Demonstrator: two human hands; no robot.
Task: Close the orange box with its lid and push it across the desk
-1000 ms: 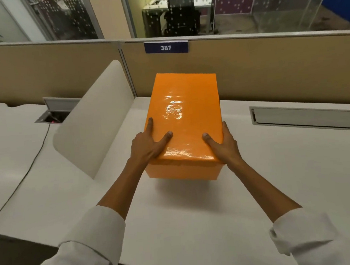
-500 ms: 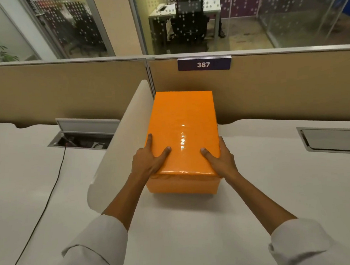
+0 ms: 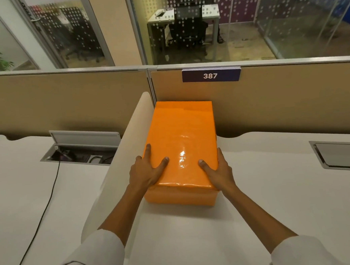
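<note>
Fingers spread flat on the lid [image 3: 181, 144], thumbs pointing inward across its glossy top! The left hand [image 3: 146, 170] clamps the near corner at eight o'clock, the right hand [image 3: 219, 168] the corner at four o'clock, its other fingers wrapped down the side. The orange box [image 3: 180, 198] is shut and sits on the white desk [image 3: 277, 187], far end at twelve o'clock up by the tan partition [image 3: 282, 104], under the 387 sign [image 3: 211, 75]. White divider [image 3: 118, 167] just beside it at nine o'clock.
</note>
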